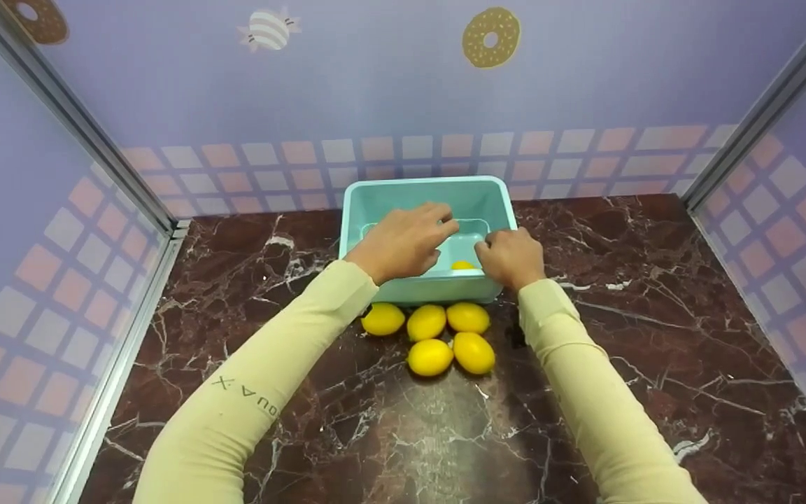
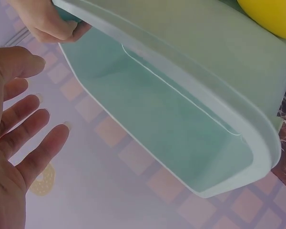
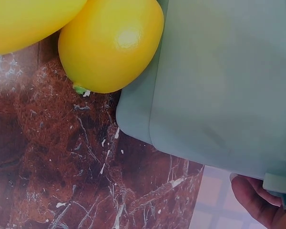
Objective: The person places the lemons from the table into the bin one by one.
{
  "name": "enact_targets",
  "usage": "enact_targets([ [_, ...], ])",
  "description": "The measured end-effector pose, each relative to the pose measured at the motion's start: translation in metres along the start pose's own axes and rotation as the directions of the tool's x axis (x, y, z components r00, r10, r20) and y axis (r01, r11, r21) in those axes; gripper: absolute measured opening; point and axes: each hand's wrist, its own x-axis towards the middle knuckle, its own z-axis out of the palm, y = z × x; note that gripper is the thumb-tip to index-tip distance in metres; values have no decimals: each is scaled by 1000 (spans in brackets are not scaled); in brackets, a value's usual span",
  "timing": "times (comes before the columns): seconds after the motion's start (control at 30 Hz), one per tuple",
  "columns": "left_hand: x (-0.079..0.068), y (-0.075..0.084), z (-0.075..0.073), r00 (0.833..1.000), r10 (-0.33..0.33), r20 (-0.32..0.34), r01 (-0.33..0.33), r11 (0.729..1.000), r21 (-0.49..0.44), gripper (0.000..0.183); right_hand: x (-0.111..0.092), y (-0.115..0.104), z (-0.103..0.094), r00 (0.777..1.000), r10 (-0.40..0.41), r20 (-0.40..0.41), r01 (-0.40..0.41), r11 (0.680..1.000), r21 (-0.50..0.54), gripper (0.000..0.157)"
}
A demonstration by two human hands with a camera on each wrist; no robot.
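Inside bin (image 1: 476, 204): lemon (image 1: 462, 265), head view only | left hand (image 1: 404, 241): fingers spread | right hand (image 1: 515, 257): grips bin's rim (image 1: 424, 180)

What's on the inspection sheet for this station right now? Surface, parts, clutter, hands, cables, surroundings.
Surface: glossy dark-red marbled tabletop.
Job's things: teal bin near the back wall; five lemons on the tabletop in front of it, one yellow item partly visible inside.
Clutter: nothing seen.
Left hand: over the bin, fingers spread in the left wrist view, holding nothing.
Right hand: grips the bin's right rim.
Cables: nothing seen.
Surroundings: lilac walls with pink and white squares; doughnut prints on the back wall; metal strips at the corners.
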Motion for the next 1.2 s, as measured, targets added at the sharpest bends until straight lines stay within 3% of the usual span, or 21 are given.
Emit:
enact_targets([
  [1.2,-20,4,3,998,52,17,-52,999,5,26,0,0,0,999,5,31,-5,1000,-7,45],
])
